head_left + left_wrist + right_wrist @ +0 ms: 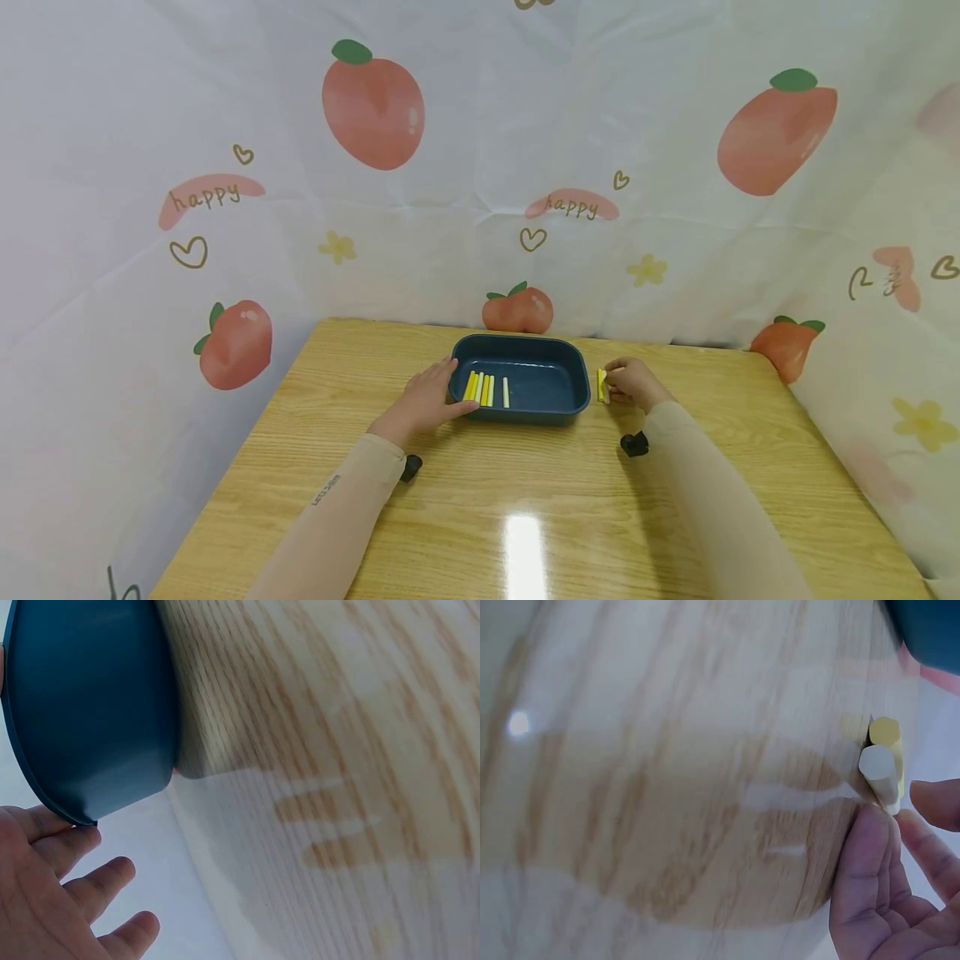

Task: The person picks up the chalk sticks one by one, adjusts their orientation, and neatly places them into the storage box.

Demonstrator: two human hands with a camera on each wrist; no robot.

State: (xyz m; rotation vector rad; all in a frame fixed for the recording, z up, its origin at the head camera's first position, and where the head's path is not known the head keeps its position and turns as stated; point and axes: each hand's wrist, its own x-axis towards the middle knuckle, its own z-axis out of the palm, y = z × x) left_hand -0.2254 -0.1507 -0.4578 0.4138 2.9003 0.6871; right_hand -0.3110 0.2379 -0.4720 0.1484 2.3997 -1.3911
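A dark blue rectangular tray rests on the table. Against its left end my left hand holds the rim, thumb on the near side and fingers at the left side; the left wrist view shows fingertips at the rim. Inside the tray, several yellow and white chalk sticks lie side by side at the left, with one white chalk stick apart. Right of the tray, my right hand touches the end of a white chalk stick, thumb slightly away. A yellow chalk stick lies beside it.
The wooden table meets a white cloth printed with fruit at the back and sides. Black wrist mounts show under both forearms. A bright reflection falls on the near tabletop.
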